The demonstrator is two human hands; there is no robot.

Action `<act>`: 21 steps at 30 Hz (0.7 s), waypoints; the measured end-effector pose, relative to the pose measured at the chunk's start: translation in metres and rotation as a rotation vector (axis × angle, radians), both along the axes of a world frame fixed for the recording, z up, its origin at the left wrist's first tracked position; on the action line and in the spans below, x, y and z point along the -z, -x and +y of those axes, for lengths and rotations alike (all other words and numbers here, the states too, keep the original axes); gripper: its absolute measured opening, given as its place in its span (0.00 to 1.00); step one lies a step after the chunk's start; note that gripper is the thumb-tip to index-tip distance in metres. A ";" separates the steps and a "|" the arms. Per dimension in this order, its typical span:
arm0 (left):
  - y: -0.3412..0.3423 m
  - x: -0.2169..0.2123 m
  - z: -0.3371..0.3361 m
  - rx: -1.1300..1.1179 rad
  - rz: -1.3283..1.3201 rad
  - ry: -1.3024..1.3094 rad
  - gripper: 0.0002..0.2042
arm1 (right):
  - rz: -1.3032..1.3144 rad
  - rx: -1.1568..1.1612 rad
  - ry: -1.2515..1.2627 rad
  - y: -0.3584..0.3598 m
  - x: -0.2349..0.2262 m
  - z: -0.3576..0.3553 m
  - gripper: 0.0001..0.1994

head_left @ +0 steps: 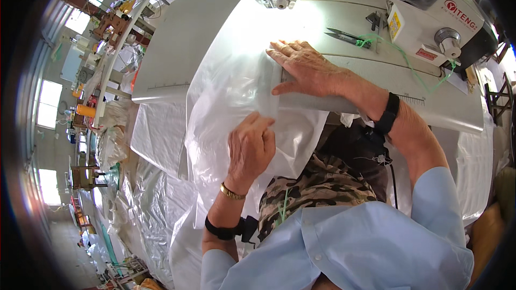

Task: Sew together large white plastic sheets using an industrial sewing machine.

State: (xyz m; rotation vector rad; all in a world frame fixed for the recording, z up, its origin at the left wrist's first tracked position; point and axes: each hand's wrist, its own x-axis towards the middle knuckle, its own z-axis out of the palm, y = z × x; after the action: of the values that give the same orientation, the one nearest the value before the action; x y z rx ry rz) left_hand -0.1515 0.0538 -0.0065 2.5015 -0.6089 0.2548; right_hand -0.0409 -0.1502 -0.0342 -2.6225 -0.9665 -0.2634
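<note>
A translucent white plastic sheet (215, 113) lies over the sewing table and hangs down over its front edge toward my lap. My right hand (309, 70) rests flat on a folded strip of the sheet, fingers stretched out, just in front of the lit sewing head. Lower and to the left, my left hand (251, 147) is closed with curled fingers on the sheet near that fold; its fingertips are slightly blurred. The sewing machine (387, 5) stands at the far side, its presser area washed out by bright lamp light.
Black thread snips (348, 37) lie on the table right of the lamp glow, beside a green thread (408, 62). Grey table surface (180, 37) extends left. More plastic sheeting (161, 198) is heaped at the lower left. Other machines and shelving line the far left.
</note>
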 end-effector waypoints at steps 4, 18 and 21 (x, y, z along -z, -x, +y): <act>-0.040 0.000 -0.010 0.022 -0.069 -0.009 0.07 | -0.033 -0.014 -0.049 0.000 0.001 0.001 0.44; -0.112 -0.010 -0.035 -0.019 -0.014 0.132 0.13 | 0.121 0.005 -0.302 -0.001 -0.012 0.000 0.31; -0.049 -0.022 -0.034 0.100 -0.273 0.131 0.23 | 0.044 0.041 -0.341 -0.006 -0.001 -0.011 0.32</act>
State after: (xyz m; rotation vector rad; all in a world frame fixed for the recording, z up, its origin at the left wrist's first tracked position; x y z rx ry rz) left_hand -0.1025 0.0200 0.0159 2.3208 -0.7964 0.5850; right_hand -0.0347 -0.1608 -0.0332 -2.3277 -0.7768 -0.3457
